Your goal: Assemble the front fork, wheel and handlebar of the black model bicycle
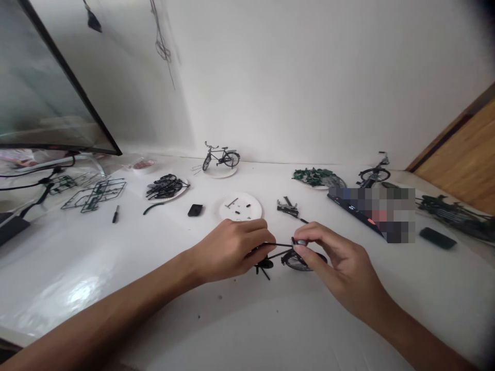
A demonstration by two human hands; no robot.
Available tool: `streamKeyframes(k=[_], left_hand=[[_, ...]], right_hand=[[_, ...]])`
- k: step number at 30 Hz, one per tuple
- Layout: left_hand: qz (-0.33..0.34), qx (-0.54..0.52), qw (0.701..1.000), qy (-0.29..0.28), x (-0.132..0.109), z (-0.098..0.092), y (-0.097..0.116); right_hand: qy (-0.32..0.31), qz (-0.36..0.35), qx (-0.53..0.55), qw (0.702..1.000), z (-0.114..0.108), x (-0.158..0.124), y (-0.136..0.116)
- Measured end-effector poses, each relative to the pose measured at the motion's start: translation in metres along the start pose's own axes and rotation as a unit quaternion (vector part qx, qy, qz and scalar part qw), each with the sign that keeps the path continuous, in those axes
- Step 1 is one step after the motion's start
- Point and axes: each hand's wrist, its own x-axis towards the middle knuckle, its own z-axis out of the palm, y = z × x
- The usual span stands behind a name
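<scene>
My left hand [234, 247] is curled around the rear of a small black model bicycle frame [276, 253] lying on the white table. Its fingers are wrapped on the thin frame bars. My right hand [328, 257] pinches a small part at the front of the same frame with thumb and forefinger, just above a small spoked wheel [296, 262]. A black chainring piece [265, 265] sticks out below my left hand.
A white paper plate [253, 214] with small screws lies behind my hands, with a black tool [288, 207] to its right. Finished model bicycles [221, 156] stand by the wall. Green part sprues [93, 195], a plate of black parts [166, 187] and a monitor [42, 87] fill the left.
</scene>
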Motion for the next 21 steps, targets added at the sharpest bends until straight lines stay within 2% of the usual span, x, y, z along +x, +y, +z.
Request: streamKeyframes(k=[3,7,11,13,15,17,21], left_hand=[[-0.017,-0.032,0.999,-0.003,0.001,-0.002,0.003],[-0.052,-0.112,0.992,0.012,0.004,-0.007,0.007],[-0.105,-0.246,0.963,0.011,0.008,-0.011,0.013],[-0.121,-0.305,0.945,-0.005,0.007,-0.012,0.016],[-0.13,-0.334,0.933,-0.014,0.005,-0.012,0.019],[-0.134,-0.339,0.931,-0.02,0.0,-0.012,0.021],[-0.127,-0.335,0.932,-0.063,-0.009,-0.014,0.015]], right_hand=[[0.003,0.04,0.02,0.999,0.001,0.0,0.001],[0.008,0.153,0.112,0.982,0.003,0.001,0.004],[-0.015,0.246,0.299,0.922,0.004,0.002,0.005],[-0.057,0.261,0.376,0.887,0.005,0.001,0.002],[-0.087,0.266,0.409,0.868,0.005,-0.001,-0.002],[-0.104,0.27,0.398,0.871,0.006,-0.003,-0.005],[-0.13,0.266,0.314,0.902,0.009,-0.005,-0.006]])
